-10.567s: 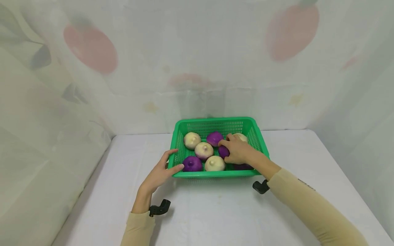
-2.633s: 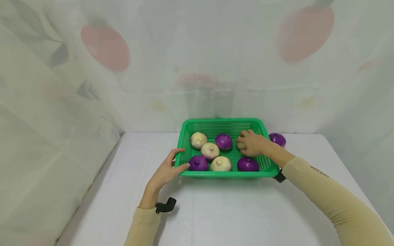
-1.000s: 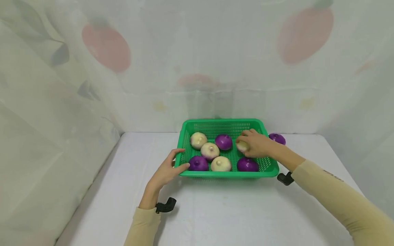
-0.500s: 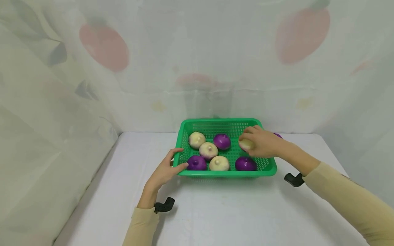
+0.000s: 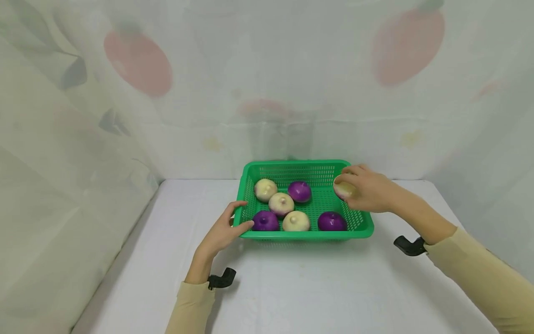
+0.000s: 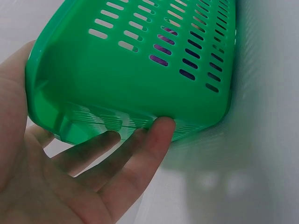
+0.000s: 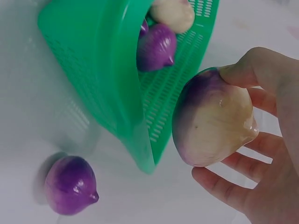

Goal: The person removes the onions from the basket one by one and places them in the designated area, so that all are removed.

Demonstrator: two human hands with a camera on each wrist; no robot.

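Note:
A green plastic basket point(image 5: 306, 166) stands on the white table and holds several round vegetables, some purple point(image 5: 332, 221) and some cream point(image 5: 295, 221). My right hand point(image 5: 367, 189) grips a cream vegetable with a purple blush point(image 5: 344, 189), holding it in the air over the basket's right rim; the right wrist view shows it point(image 7: 212, 116) cupped in my fingers point(image 7: 233, 186). My left hand point(image 5: 227, 228) rests on the basket's front left corner, fingers point(image 6: 149, 144) straight against the basket point(image 6: 135, 70).
One purple vegetable point(image 7: 71, 184) lies on the table outside the basket's right wall point(image 7: 107, 74); in the head view my right hand hides it. A patterned white curtain point(image 5: 267, 93) closes in the back and left sides. The white tablecloth point(image 5: 308, 287) stretches in front.
My right hand has lifted the cream vegetable off the basket floor and carried it up and to the right, over the rim. The left hand has stayed at the corner.

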